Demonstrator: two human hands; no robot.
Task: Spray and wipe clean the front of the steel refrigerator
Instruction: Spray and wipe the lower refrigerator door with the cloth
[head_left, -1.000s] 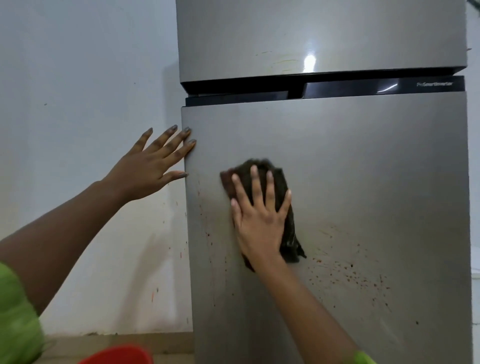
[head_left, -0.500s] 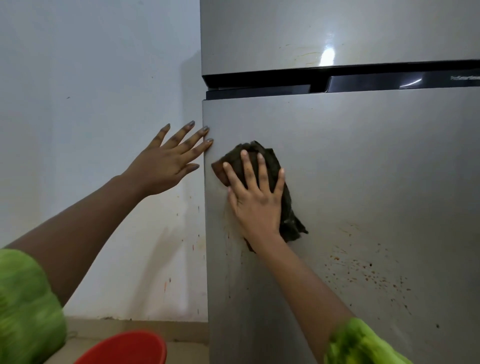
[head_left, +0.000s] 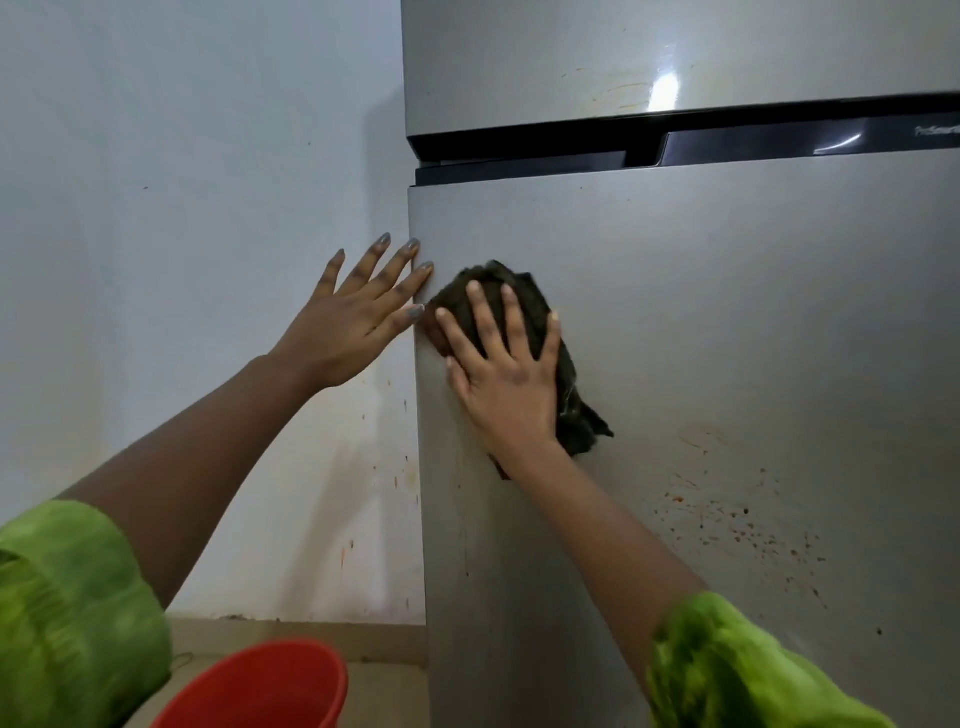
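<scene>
The steel refrigerator (head_left: 727, 322) fills the right of the view, its lower door below a black handle band. A dark cloth (head_left: 535, 306) lies flat against the lower door near its left edge. My right hand (head_left: 501, 374) presses the cloth to the steel with straight, spread fingers. My left hand (head_left: 358, 317) rests with straight fingers on the door's left edge, its fingertips touching the corner. Reddish-brown specks (head_left: 743, 519) dot the door low on the right. No spray bottle is in view.
A white wall (head_left: 182, 260) with a few small orange spots stands left of the fridge. A red bucket (head_left: 270, 686) sits on the floor at the bottom, left of the fridge's foot. Green sleeves cover both upper arms.
My right hand has slid the cloth up and left across the door toward its edge, close to my left hand. The view has shifted left and lower, showing more of the red bucket.
</scene>
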